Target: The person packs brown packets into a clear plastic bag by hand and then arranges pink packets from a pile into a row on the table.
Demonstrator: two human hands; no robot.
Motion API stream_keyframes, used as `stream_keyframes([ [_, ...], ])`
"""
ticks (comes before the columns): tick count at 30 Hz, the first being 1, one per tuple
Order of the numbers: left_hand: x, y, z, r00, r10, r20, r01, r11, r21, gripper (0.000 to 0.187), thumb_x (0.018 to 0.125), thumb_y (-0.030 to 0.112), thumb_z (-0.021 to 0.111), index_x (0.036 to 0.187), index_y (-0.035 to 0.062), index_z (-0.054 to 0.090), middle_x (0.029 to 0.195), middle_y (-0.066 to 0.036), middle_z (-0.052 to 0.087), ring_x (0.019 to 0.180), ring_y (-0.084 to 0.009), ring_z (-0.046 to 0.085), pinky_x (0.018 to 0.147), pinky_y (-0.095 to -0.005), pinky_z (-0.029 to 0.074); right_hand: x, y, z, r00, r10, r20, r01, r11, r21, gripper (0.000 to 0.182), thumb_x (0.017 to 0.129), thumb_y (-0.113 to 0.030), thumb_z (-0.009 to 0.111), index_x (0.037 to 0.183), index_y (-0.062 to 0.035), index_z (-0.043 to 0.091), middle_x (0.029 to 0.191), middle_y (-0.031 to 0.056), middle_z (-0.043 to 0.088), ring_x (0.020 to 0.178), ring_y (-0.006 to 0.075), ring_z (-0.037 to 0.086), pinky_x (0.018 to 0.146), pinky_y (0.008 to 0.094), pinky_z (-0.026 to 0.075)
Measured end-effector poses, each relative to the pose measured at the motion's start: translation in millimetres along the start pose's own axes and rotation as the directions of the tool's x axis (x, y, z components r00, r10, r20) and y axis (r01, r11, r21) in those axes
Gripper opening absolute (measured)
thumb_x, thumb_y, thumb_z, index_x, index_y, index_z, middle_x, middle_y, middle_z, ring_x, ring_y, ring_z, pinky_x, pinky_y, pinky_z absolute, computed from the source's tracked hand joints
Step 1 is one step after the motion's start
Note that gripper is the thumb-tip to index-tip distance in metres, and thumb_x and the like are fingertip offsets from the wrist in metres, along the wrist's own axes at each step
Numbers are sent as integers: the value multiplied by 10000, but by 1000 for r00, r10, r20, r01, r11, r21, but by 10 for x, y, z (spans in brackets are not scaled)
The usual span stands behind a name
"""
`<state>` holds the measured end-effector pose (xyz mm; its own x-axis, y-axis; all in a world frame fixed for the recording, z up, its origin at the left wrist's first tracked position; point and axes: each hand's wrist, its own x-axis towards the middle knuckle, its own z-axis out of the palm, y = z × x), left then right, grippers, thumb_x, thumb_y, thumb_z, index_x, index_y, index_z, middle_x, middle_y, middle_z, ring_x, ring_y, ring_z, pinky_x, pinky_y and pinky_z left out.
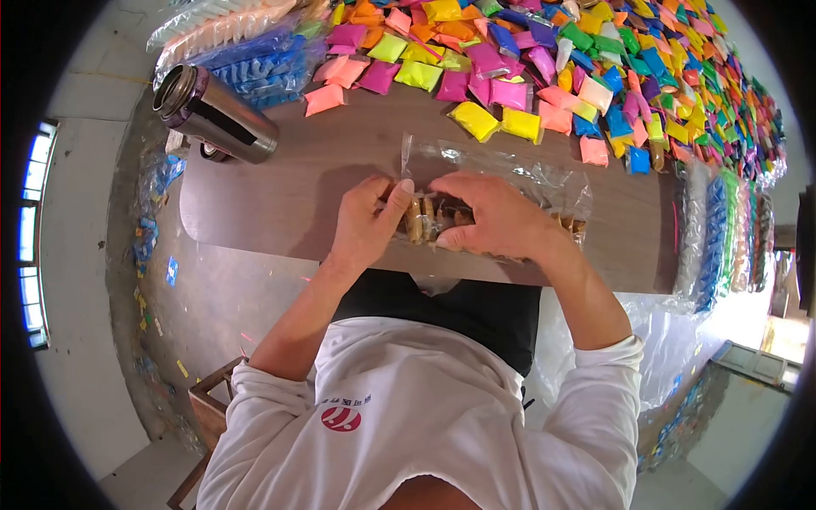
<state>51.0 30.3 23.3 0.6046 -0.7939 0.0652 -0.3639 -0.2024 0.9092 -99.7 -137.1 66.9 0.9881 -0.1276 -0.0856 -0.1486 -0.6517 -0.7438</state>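
Clear bag (552, 183): left fingers (400, 195) pinch its 9-o'clock end, right fingers (459, 184) half-curled, can't tell their grip; I'd keep it taut.

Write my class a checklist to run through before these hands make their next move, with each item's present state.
1. Left hand at the clear wrapper: ok, at its left end.
2. Right hand in place: ok, over the brown pieces.
3. Brown pieces fully in view: not ok, the right hand hides some.
4. Wrapper sealed: cannot tell.
5. Metal flask apart from both hands: ok.
6. Colourful packets apart from both hands: ok, heaped beyond them.
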Motion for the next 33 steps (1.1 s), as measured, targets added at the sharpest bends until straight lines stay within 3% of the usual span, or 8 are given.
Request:
stream_keyframes([
  [3, -14, 8, -38, 995, 83, -55, -86, 996, -38, 326, 968, 252, 654, 828, -41, 629, 833, -135, 631, 719, -196, 579, 660, -318, 459, -118, -39, -298, 986, 163, -19, -159, 980, 121, 756, 681, -262, 850, 1352, -65, 560, 1325, 154, 605, 1222, 335, 565, 1031, 427, 457],
  [8, 20, 303, -154, 969, 242, -39, -240, 969, 64, 306, 956, 253, 658, 832, -27, 640, 950, -142, 672, 803, -258, 624, 762, -349, 479, -570, -23, -656, 974, 210, -87, -217, 973, -82, 792, 656, -282, 860, 1367, -105, 559, 1368, 137, 589, 1261, 338, 545, 1070, 426, 431],
  [11, 21, 342, -61, 938, 318, 139, -339, 924, 179, 293, 936, 240, 673, 861, -41, 640, 1095, -155, 659, 885, -243, 620, 810, -317, 482, -760, -50, -529, 983, 162, -85, -175, 971, -164, 783, 677, -298, 843, 1365, -71, 546, 1367, 167, 579, 1279, 345, 526, 1097, 423, 405],
  [15, 9, 376, 158, 904, 351, 243, -403, 889, 217, 266, 874, 241, 736, 850, -10, 652, 1172, -158, 645, 928, -307, 629, 865, -382, 491, -816, 107, -245, 975, 87, -206, -136, 962, -238, 658, 729, -264, 804, 1315, -67, 580, 1296, 165, 617, 1235, 343, 550, 1077, 429, 412],
  [21, 51, 495, 149, 835, 366, 411, -498, 820, 282, 255, 805, 237, 787, 850, 28, 648, 1170, -138, 655, 991, -344, 631, 909, -434, 483, -752, 112, -286, 976, 197, -96, -209, 968, -140, 461, 791, -230, 752, 1204, -57, 641, 1125, 138, 680, 1122, 340, 595, 975, 442, 454],
  [24, 88, 496, 160, 809, 355, 469, -508, 823, 253, 259, 790, 232, 791, 856, 34, 638, 1109, -124, 674, 975, -338, 635, 907, -436, 484, -735, 108, -312, 971, 235, -41, -239, 960, -145, 525, 766, -247, 766, 1236, -60, 624, 1192, 151, 658, 1169, 347, 578, 1009, 435, 445],
  [27, 112, 420, 230, 801, 383, 460, -522, 822, 226, 264, 782, 233, 795, 846, 35, 633, 1050, -117, 684, 953, -333, 639, 899, -434, 485, -869, 223, -346, 973, 66, -219, -102, 983, -156, 663, 719, -272, 791, 1307, -52, 579, 1281, 167, 619, 1218, 356, 553, 1049, 431, 428],
  [33, 110, 392, 303, 802, 415, 429, -533, 822, 202, 252, 792, 222, 785, 835, 19, 643, 1019, -115, 681, 949, -323, 642, 892, -427, 484, -776, 4, -392, 984, 101, -145, -125, 977, -172, 890, 659, -269, 830, 1445, -74, 458, 1364, 179, 570, 1261, 360, 522, 1083, 420, 406],
])
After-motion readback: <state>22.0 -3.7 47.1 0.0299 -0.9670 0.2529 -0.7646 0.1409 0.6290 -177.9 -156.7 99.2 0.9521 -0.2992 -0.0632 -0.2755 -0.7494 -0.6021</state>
